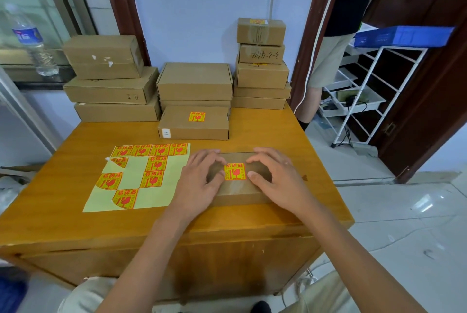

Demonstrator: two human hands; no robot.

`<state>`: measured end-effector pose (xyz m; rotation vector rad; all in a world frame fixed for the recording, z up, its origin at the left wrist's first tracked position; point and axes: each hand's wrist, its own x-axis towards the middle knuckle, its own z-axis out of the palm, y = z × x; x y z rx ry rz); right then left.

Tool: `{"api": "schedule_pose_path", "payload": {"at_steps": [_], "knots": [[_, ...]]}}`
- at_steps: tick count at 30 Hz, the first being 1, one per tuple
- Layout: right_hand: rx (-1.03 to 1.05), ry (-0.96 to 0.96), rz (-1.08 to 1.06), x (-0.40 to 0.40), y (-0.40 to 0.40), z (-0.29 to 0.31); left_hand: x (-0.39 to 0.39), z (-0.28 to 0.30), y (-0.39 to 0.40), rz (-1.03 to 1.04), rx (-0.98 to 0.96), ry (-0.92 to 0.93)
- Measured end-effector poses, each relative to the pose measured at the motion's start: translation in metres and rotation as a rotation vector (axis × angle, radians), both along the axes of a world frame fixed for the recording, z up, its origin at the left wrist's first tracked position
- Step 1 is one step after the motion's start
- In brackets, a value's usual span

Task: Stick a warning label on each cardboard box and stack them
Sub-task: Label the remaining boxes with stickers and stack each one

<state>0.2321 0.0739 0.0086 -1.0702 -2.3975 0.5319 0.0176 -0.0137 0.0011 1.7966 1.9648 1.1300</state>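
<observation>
**A:** From the head view, where is the box being labelled?

**B:** The flat cardboard box [236, 190] lies on the wooden table [75, 211], near its front edge, between the 2 hands. A red-and-yellow warning label [234, 171] sits on the middle of its top. The left hand [202, 178] rests spread on the box's left part, fingertips touching the label's left edge. The right hand [275, 176] lies flat on the right part, thumb at the label's right edge. Neither hand grasps anything; both lie open and press down.

**A:** And around it?

**B:** Just left of the box lies the label sheet [151, 199], pale yellow backing with 9 labels left on it (1 of them looks torn or half-peeled). Behind, a labelled box [194, 123] lies apart from the hands, with a middle stack [194, 82] behind it, a left stack [111, 85] of 3 boxes and a taller right stack [261, 64] at the wall. Nothing stands between the hands and the box.

**A:** Anything hard to make out?

**B:** The hands cover much of the box top, so its left and right ends are hidden. A water bottle [31, 39] stands on the ledge at left, blurred. At right, in the doorway, a person [333, 59] is cut off, beside a white rack [374, 95].
</observation>
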Motion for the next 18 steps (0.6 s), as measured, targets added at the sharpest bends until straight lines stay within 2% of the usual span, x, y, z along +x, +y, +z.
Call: {"api": "schedule_pose_path", "payload": {"at_steps": [3, 6, 11, 14, 18], "knots": [[-0.050, -0.011, -0.014, 0.006, -0.003, 0.004, -0.001, 0.008, -0.007, -0.011, -0.064, -0.017], [-0.184, -0.041, -0.070, 0.018, -0.011, 0.011, -0.007, 0.017, -0.019, 0.015, -0.195, -0.036], [-0.282, -0.156, -0.083, 0.033, -0.023, 0.008, -0.012, 0.020, -0.034, 0.069, -0.402, 0.123], [-0.241, -0.111, -0.094, 0.032, -0.027, 0.003, -0.006, 0.020, -0.037, 0.090, -0.345, 0.134], [-0.212, 0.035, -0.106, 0.027, -0.023, 0.012, -0.016, 0.036, -0.033, 0.073, -0.215, -0.019]]}}
